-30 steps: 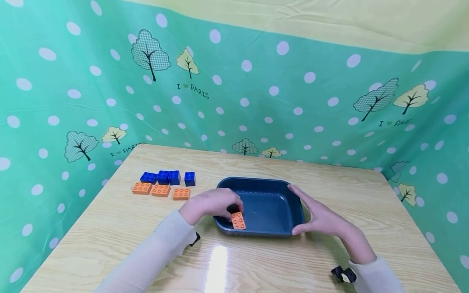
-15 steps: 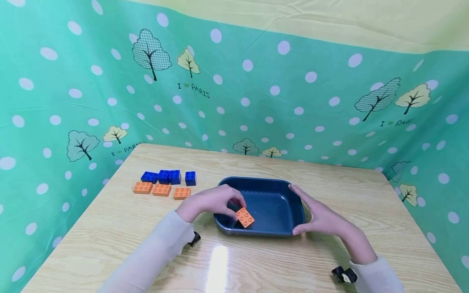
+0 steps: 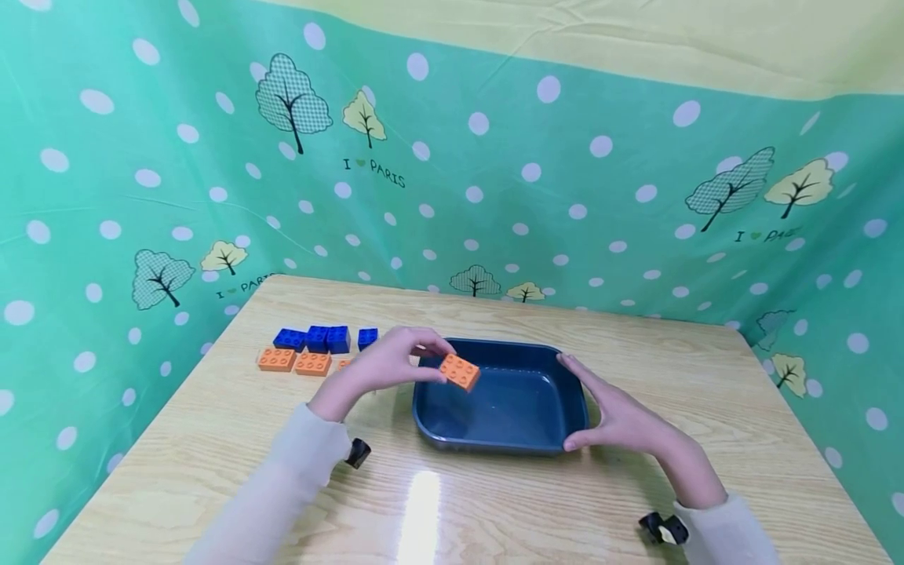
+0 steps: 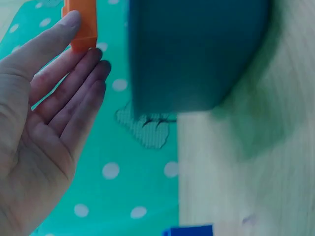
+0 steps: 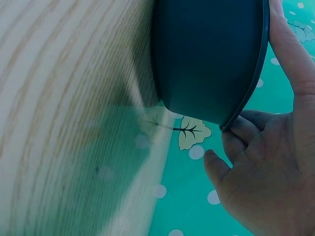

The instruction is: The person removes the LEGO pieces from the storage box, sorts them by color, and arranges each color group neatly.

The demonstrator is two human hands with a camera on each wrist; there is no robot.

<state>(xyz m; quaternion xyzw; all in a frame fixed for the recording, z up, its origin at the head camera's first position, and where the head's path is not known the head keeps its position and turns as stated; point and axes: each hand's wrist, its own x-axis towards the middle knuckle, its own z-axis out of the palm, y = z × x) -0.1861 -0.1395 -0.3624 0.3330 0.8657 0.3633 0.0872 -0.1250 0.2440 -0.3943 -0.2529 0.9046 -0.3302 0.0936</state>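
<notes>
An orange toy building brick (image 3: 461, 372) is pinched between the thumb and fingertips of my left hand (image 3: 391, 357), tilted, above the left part of a dark blue rectangular basin (image 3: 504, 450). In the left wrist view the same brick (image 4: 83, 22) sits at the thumb tip, with the remaining fingers extended below it. My right hand (image 3: 625, 420) spans the basin's right end, thumb at the front corner and a finger at the back corner. Seen in the right wrist view, the fingers (image 5: 246, 130) touch the basin's rim. No brick shows inside the basin.
Several blue bricks (image 3: 328, 339) stand in a row at the table's back left. In front of them lie orange bricks (image 3: 277, 359), one partly hidden by my left hand. A green dotted curtain (image 3: 452, 196) hangs behind the wooden table (image 3: 636, 345).
My left hand has lifted the orange brick out of the basin, up and slightly back, turning it on the way. My right hand has stayed at the basin's right end.
</notes>
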